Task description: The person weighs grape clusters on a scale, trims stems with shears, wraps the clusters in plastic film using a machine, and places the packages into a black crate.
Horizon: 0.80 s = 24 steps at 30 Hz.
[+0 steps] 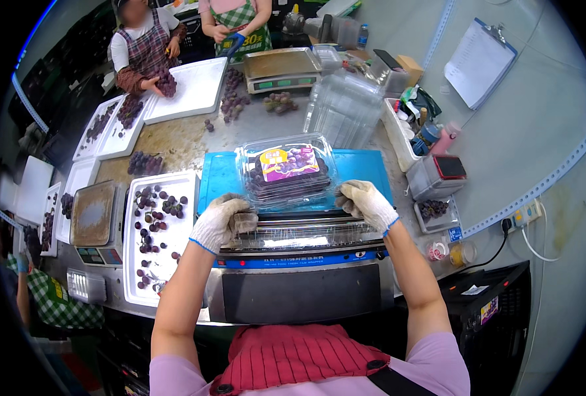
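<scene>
A clear plastic box of dark grapes (285, 188) with a purple and yellow label sits on the blue top of a film wrapping machine (369, 170). In white knit gloves, my left hand (220, 223) is closed near the box's front left corner, my right hand (368, 206) beside its front right corner. Between them, thin cling film (293, 210) runs from the box front toward the film roll (299, 236); its edges appear pinched in my fingers. Being transparent, the film is hard to trace exactly.
Left of the machine lies a white tray (133, 264) with loose grapes, beside a scale (95, 214). Behind the box stand stacked clear containers (346, 109) and another scale (281, 63). Two people work across the table, one holding grapes (166, 84). A supply bin (402, 142) lines the right.
</scene>
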{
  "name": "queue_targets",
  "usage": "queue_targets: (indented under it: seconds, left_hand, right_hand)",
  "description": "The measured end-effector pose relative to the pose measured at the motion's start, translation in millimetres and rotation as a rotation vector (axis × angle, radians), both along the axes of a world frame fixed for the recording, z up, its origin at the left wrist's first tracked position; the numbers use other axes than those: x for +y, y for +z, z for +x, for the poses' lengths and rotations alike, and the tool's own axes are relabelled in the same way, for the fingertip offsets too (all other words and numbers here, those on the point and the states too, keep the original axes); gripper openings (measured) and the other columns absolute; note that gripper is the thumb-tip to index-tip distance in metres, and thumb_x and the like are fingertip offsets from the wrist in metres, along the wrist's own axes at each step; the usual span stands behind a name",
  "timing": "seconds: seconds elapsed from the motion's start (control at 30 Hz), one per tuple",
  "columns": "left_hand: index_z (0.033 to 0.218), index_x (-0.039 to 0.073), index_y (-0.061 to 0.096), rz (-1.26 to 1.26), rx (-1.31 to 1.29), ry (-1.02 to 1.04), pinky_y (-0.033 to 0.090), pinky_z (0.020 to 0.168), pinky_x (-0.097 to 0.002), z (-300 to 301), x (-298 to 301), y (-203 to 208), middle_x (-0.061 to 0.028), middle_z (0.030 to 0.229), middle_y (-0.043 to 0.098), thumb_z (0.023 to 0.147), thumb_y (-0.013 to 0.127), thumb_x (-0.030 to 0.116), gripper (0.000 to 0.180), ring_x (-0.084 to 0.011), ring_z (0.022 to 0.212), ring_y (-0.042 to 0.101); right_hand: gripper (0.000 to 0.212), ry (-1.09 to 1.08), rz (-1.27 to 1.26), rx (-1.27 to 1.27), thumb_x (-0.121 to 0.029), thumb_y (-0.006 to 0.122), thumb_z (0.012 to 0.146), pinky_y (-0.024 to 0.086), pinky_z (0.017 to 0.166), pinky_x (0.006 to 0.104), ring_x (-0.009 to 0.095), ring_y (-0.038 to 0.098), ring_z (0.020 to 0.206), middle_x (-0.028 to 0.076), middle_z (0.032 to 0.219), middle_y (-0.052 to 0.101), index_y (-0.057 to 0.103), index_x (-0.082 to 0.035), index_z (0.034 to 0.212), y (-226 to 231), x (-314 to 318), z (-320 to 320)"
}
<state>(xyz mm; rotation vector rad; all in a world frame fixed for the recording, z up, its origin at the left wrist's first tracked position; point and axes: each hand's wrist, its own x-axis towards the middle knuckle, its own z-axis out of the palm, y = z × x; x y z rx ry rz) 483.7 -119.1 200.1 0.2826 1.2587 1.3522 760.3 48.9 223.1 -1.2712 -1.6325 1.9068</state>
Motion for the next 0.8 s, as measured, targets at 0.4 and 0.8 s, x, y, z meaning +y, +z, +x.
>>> queue_targets:
  seconds: [0.4, 0.8]
  left_hand:
    - [0.091, 0.004, 0.056, 0.025, 0.021, 0.079, 0.052, 0.057, -0.0303, 2, 12, -27, -0.0076, 0.079, 0.055, 0.082, 0.060, 0.004, 0.011, -0.0192, 0.067, 0.058]
    - [0.092, 0.011, 0.060, 0.191, -0.107, -0.184, 0.055, 0.071, -0.0354, -44, 8, -22, -0.0019, 0.083, 0.065, 0.082, 0.065, 0.010, 0.011, -0.0187, 0.078, 0.062]
  right_hand:
    - [0.018, -0.083, 0.129, 0.213, -0.017, 0.058, 0.085, 0.042, 0.046, 0.0288, 0.012, 0.052, 0.054, 0.004, 0.062, 0.056, 0.060, -0.007, 0.071, -24, -5, 1]
    - [0.017, -0.437, 0.189, 0.263, -0.010, 0.062, 0.070, 0.040, 0.037, 0.0326, 0.019, 0.054, 0.040, 0.010, 0.049, 0.057, 0.063, -0.001, 0.056, -13, -21, -24]
